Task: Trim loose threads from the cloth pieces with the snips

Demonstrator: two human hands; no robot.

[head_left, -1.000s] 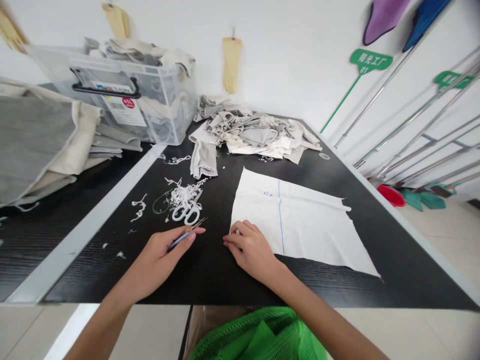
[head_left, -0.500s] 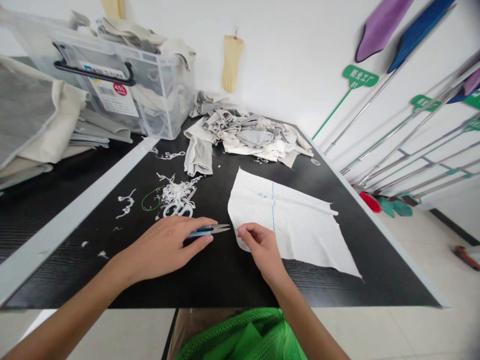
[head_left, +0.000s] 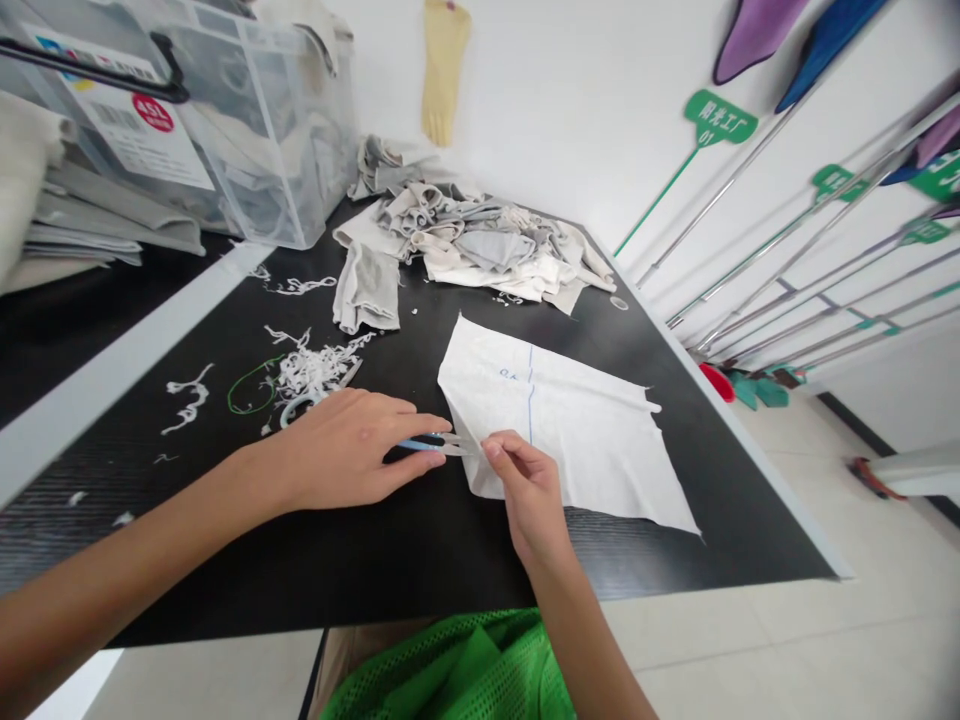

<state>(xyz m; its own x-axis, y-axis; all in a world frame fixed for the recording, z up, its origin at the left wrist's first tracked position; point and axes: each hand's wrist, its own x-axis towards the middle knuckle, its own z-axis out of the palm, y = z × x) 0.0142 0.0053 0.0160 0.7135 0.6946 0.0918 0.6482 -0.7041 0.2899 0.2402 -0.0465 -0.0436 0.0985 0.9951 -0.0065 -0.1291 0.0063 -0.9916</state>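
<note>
In my left hand (head_left: 367,450) are small blue-handled thread snips (head_left: 450,445), their pointed blades apart and directed right. The tips reach the near left edge of a white cloth piece (head_left: 592,430), close to my right fingers. My right hand (head_left: 525,480) is closed in a pinch on that edge, lifting it slightly. The cloth lies spread on the black table (head_left: 300,570) and carries a blue drawn line with small blue marks. Beyond my left hand, white-handled scissors (head_left: 296,408) lie partly under a heap of white thread scraps (head_left: 319,368).
Behind lies a pile of grey and cream fabric pieces (head_left: 480,245). A clear plastic bin (head_left: 292,180) of fabric stands at back left, beside folded cloths (head_left: 97,220). A green thread loop (head_left: 244,385) lies left. Mops and green-labelled poles (head_left: 720,210) lean on the right wall.
My left hand has brought the snips right, up to the cloth edge by my right fingers. My right hand keeps its pinch. The camera view has shifted a little.
</note>
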